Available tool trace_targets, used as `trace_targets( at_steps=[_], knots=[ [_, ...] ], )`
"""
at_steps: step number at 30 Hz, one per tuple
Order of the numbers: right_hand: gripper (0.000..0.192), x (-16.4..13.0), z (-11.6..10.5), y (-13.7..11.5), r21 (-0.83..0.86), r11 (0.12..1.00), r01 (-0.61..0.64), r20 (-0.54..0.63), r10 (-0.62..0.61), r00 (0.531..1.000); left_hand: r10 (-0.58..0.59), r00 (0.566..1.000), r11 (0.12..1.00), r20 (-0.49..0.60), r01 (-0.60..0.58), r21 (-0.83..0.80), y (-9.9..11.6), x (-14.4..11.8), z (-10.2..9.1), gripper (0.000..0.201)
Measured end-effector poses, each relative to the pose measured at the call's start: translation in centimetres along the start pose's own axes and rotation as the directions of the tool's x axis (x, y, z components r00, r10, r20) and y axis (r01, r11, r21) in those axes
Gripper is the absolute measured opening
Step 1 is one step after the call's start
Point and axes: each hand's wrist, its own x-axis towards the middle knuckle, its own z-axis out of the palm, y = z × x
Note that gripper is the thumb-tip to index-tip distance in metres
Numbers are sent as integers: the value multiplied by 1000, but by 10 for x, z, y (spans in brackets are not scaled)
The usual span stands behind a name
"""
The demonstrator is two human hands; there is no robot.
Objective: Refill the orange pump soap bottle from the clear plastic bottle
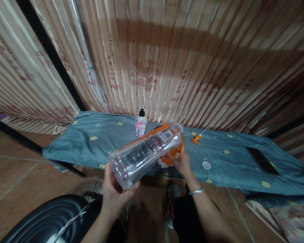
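Note:
My left hand (116,189) grips the base end of a large clear plastic bottle (142,155) with dark print and a barcode label. The bottle lies tilted across my view, its neck end towards the upper right. My right hand (182,163) is closed around an orange bottle (176,150), partly hidden behind the clear one and my fingers. The clear bottle's neck is close to the orange bottle; whether they touch, I cannot tell. Right of them, an orange pump top (197,138) with a pale tube rests on the blue cloth.
A small clear bottle with a black cap (141,124) stands on the blue cloth-covered bench (108,145). A white round disc (206,164) and a black phone-like slab (262,161) lie to the right. A black ribbed object (48,219) is at lower left; curtains (167,67) hang behind.

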Motion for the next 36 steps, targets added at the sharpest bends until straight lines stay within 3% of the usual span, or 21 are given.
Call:
trace_targets(
  at_steps=[17, 22, 26, 32, 36],
  knots=[
    [84, 0, 1, 1, -10, 1000, 6, -15, -6, 1000, -10, 1000, 999, 21, 10, 30, -2, 2, -3, 72],
    [83, 0, 1, 1, -28, 1000, -5, -15, 4, 1000, -66, 995, 997, -74, 63, -46, 6, -3, 7, 68],
    [83, 0, 1, 1, -27, 1000, -1, -11, 1, 1000, -70, 994, 997, -83, 66, -46, 7, -5, 9, 69],
    [82, 0, 2, 2, -14, 1000, 16, -15, -16, 1000, 64, 997, 995, 48, -68, 70, -3, 2, -3, 66],
    [80, 1, 2, 2, -14, 1000, -3, -25, 2, 1000, 102, 993, 991, 57, -107, 86, -7, 3, -7, 65]
  ],
)
